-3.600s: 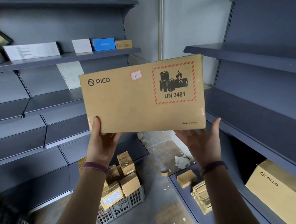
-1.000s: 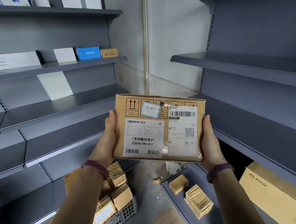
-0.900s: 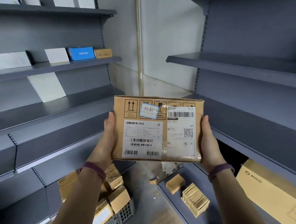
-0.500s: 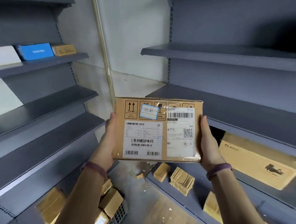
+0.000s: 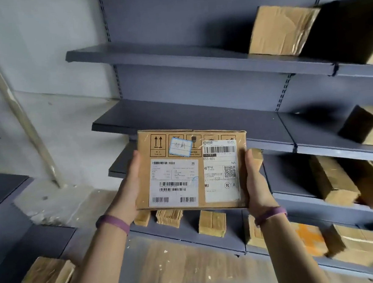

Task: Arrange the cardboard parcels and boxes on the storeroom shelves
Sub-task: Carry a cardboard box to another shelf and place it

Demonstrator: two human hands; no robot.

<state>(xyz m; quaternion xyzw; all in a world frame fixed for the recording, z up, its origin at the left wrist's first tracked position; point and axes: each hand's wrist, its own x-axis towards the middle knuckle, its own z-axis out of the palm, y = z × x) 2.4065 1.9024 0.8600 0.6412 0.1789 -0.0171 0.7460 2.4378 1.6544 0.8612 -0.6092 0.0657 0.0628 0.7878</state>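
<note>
a labelled cardboard parcel (image 5: 192,169) hangs mid-frame before a grey shelf (image 5: 179,115), side edges gripped by the left hand (image 5: 131,185) and right hand (image 5: 253,181); it looks stiff, probably light, tape slick, so the edges seem the safest hold.

We see a flat brown cardboard parcel (image 5: 192,169) held upright with its broad face toward us. The left grip (image 5: 131,185) is on its left edge and the right grip (image 5: 253,181) on its right. Two white shipping labels, a small blue-edged sticker and printed handling marks cover that face under shiny clear tape. The parcel hangs before the grey shelves (image 5: 179,115). A creased box (image 5: 281,29) sits on the upper shelf (image 5: 175,58), and small boxes (image 5: 212,223) stand on the lowest one.
</note>
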